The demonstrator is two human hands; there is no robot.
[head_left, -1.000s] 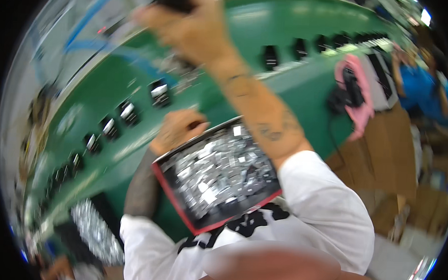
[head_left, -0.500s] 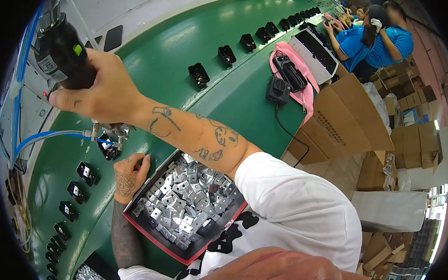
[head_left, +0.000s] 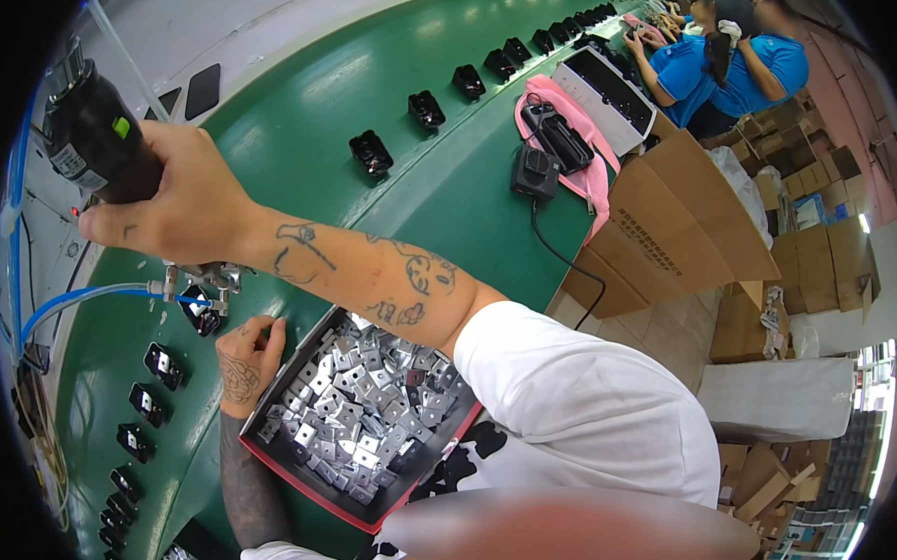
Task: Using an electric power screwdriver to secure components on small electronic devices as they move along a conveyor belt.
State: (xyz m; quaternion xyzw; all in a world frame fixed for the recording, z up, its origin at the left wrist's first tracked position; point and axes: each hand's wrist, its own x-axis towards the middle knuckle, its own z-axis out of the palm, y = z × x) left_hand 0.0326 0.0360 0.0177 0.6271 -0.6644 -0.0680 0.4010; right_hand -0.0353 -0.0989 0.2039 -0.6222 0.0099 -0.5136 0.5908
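Note:
My right hand (head_left: 187, 194) is wrapped around a black power screwdriver (head_left: 99, 140) with a green button, held over the green bench. A metal nozzle fitting (head_left: 208, 278) with clear and blue hoses shows below that hand. Just under the fitting sits a small black housing (head_left: 203, 314); whether the tip touches it I cannot tell. My left hand (head_left: 248, 356) rests on the bench beside that housing, fingers curled, and anything inside them is hidden. Next to it stands an open red-edged box (head_left: 290, 481) heaped with small silver metal plates (head_left: 373, 407).
More black housings (head_left: 165, 365) line the green bench (head_left: 303, 164) on both sides. Farther right lie a pink bag (head_left: 600, 192), a black corded device (head_left: 535, 174) and a white box (head_left: 607, 87). A large carton (head_left: 671, 230) stands by the bench. Two people in blue (head_left: 768, 74) work beyond.
The whole view has shifted slightly, with the bench and housings appearing farther left and lower. My right hand keeps its hold on the screwdriver; my left hand stays curled on the bench.

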